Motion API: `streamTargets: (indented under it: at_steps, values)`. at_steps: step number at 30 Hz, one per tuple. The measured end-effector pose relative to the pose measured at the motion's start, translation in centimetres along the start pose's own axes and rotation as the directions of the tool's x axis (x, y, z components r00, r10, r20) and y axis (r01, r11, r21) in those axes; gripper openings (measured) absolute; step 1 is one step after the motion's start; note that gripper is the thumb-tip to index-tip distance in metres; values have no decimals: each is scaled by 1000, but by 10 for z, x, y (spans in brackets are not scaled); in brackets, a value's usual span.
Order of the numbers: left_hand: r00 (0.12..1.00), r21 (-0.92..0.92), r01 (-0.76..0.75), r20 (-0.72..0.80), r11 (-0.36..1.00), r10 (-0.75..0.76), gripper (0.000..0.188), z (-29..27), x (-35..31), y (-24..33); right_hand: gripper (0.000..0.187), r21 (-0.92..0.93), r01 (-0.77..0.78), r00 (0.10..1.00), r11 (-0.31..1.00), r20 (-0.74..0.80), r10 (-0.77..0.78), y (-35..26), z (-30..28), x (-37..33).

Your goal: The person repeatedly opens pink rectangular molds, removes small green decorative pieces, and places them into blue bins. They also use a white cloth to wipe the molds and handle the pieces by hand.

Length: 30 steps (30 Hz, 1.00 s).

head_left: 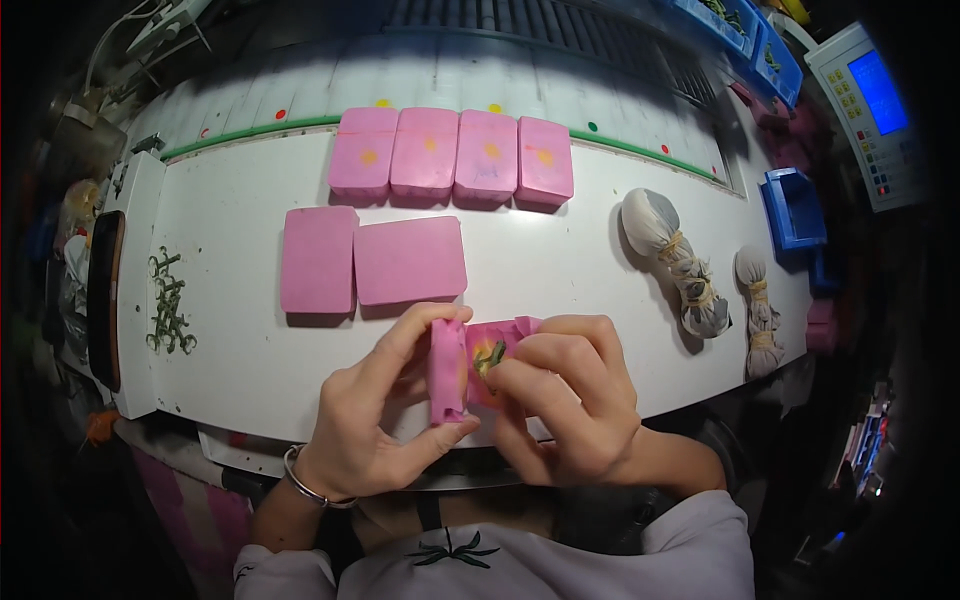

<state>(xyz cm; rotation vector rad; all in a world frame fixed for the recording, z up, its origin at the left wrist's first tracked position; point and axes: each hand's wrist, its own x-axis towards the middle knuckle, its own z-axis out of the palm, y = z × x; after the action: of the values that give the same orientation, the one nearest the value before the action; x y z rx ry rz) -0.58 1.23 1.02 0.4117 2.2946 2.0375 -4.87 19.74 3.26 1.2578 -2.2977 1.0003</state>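
Between my hands, low in the middle, is a pink rubber mould spread open. My left hand holds one half edge-on, fingers at its top and thumb at its bottom. The other half shows its inner face, yellowish in the middle, with a small green wax piece there. My right hand is closed over this half, its fingertips at the green piece; the thumb's contact is partly hidden. Beyond my hands, two pink blocks lie flat on the white table.
Several pink blocks stand in a row near a green strip. Green wax pieces lie at left beside a dark phone-like slab. Two tied cloth bundles rest at right, near a blue bin and a control panel.
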Motion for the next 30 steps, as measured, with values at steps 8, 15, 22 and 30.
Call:
streamTargets:
  at_steps: [8, 15, 22, 30]
  values:
    - [974, 36, -149, -165, 988, 153, 64, 16, -2, -14, 39, 56, -163, 987, 985, 16, 162, -2, -2, -12]
    - [972, 172, -139, -165, 975, 168, 41, 26, -13, -7, 30, 186, -348, 937, 919, 61, 343, 12, -1, -10]
    - [927, -74, -118, -366, 990, 83, 13, 38, -13, -10, 34, 178, -291, 953, 940, 136, 270, 16, -10, 6]
    - [972, -211, -113, -228, 971, 63, 67, 43, -21, -17, 39, 156, -212, 977, 965, 14, 212, -16, 0, -6]
